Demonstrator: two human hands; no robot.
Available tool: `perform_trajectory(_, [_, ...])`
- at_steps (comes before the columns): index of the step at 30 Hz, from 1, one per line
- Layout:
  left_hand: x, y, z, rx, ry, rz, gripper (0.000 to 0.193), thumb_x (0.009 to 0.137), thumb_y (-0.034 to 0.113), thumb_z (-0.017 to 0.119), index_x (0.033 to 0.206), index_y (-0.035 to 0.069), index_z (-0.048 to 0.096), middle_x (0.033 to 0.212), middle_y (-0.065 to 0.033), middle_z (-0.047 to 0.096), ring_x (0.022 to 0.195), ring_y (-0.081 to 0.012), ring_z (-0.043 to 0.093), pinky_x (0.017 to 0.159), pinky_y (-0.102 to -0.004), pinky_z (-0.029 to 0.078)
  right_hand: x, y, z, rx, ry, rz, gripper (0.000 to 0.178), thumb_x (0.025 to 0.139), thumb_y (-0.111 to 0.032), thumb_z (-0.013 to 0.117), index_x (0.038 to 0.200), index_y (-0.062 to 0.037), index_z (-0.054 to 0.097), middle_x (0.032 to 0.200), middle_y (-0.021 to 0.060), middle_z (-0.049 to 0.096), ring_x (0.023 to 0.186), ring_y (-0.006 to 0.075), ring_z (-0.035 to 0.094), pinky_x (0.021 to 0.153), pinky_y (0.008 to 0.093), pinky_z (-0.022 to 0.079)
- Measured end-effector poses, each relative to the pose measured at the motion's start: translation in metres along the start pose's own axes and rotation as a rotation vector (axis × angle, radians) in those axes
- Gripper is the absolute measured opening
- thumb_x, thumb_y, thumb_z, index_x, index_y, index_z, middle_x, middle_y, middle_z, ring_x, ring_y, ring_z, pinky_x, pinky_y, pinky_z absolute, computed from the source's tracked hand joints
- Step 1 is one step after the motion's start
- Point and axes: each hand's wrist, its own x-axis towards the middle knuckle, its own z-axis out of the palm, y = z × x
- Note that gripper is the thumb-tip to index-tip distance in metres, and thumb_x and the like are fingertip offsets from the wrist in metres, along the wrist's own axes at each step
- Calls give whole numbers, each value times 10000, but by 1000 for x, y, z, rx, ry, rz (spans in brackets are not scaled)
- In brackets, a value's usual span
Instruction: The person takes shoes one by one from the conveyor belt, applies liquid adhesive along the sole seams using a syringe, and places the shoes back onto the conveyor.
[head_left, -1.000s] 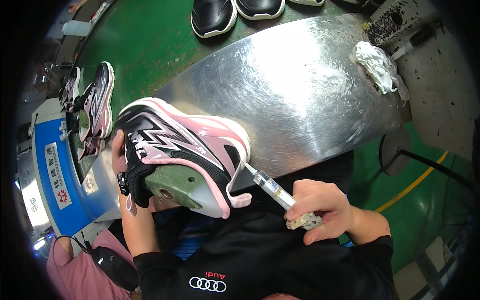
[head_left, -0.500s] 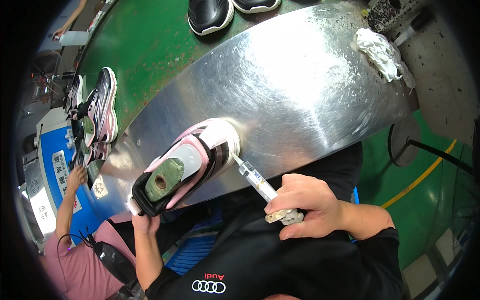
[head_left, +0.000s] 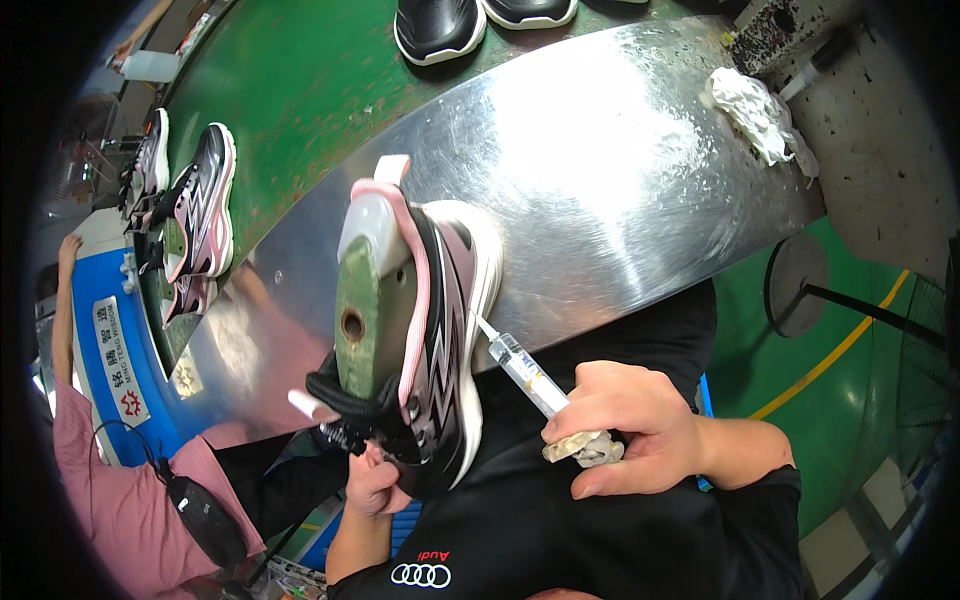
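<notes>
My left hand (head_left: 374,482) is closed on the toe end of a sneaker (head_left: 447,370) with black, pink and silver panels and a white sole. The heel points away from me, and a green shoe last (head_left: 370,330) with a round hole fills the opening. In my right hand (head_left: 645,425) is a clear syringe (head_left: 530,375), its thin tip at the edge of the sole on the shoe's right side; whether it touches I cannot tell. A crumpled greyish-white wad (head_left: 587,448) sits among the same fingers at the syringe's rear.
A shiny metal plate (head_left: 590,200) lies on the green table (head_left: 300,120). Similar sneakers (head_left: 208,205) stand at the left, black shoes (head_left: 438,30) at the back. A white crumpled cloth (head_left: 757,112) rests far right. At the left is a co-worker in a pink shirt (head_left: 90,470).
My left hand has turned the sneaker counterclockwise, swinging its heel from the right to the far side and its toe toward me. The syringe moved slightly right and nearer. The co-worker's arm rose.
</notes>
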Motion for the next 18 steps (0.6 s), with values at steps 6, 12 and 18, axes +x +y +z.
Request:
perform_trajectory(6, [15, -15, 14, -175, -129, -95, 795, 746, 1, 619, 1407, -66, 183, 1377, -242, 389, 1263, -360, 426, 1046, -512, 343, 7, -24, -1, 16, -112, 108, 377, 716, -221, 792, 1000, -15, 654, 832, 61, 667, 571, 195, 479, 514, 307, 352])
perform_trajectory(12, [34, -28, 20, -421, -372, -302, 756, 756, -83, 541, 1429, 17, 210, 1373, -203, 412, 1270, -347, 419, 1040, -521, 342, 5, -63, -15, -10, -212, 235, 383, 693, -227, 806, 966, 3, 666, 778, 66, 663, 537, 191, 472, 498, 306, 342])
perform_trajectory(18, [61, -37, 42, -453, -487, -459, 616, 773, -103, 520, 1361, -4, 366, 1343, -189, 454, 1251, -319, 443, 1058, -470, 330, -6, -99, -27, -56, -232, 265, 364, 712, -191, 794, 989, 0, 657, 837, 55, 674, 568, 173, 497, 503, 283, 361])
